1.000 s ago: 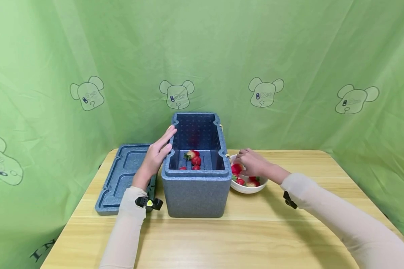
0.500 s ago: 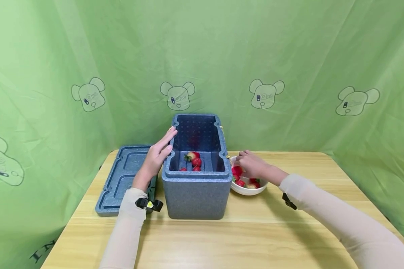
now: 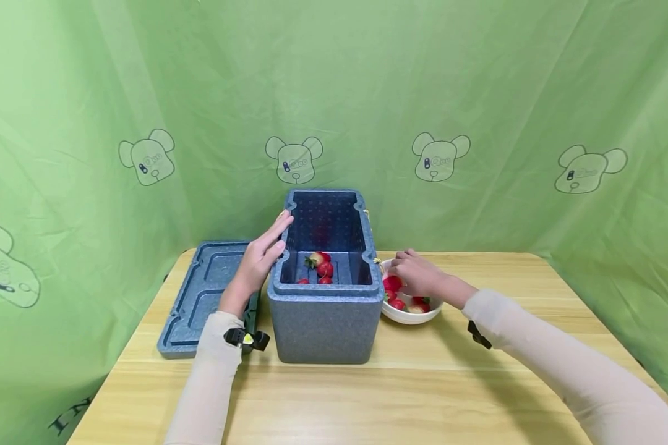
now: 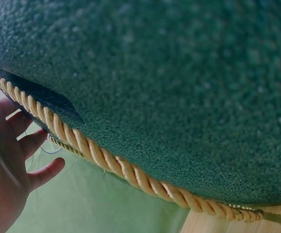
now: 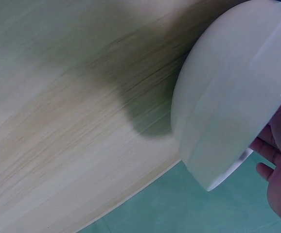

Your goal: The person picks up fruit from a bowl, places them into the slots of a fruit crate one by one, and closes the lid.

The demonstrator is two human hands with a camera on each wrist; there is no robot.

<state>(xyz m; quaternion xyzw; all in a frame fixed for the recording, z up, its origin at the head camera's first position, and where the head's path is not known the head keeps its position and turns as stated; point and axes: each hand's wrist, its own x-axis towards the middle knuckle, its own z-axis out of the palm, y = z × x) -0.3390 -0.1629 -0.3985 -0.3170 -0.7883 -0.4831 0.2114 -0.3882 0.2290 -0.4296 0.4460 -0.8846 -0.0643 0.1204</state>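
A speckled blue-grey foam box [image 3: 325, 330] stands uncovered mid-table, several strawberries [image 3: 325, 269] on its floor. My left hand [image 3: 256, 256] rests along its left rim with fingers extended; the left wrist view shows that hand [image 4: 7, 165] spread by the box wall [image 4: 179, 97] and a twisted yellow rope [image 4: 106, 158]. Right of the box sits a white bowl [image 3: 409, 317] with several more strawberries [image 3: 392, 283]. My right hand [image 3: 420, 276] reaches down into it. Its fingertips are hidden, partly by the bowl wall [image 5: 228, 97] in the right wrist view, so a grip cannot be made out.
The box's lid [image 3: 200, 303] lies flat on the wooden table [image 3: 334, 402], left of the box and partly under the left forearm. A green curtain [image 3: 367, 93] with printed bear heads surrounds the table at the back and sides.
The whole head view has shifted down slightly. Both hands keep nearly the same places, the left at the box rim and the right inside the bowl.
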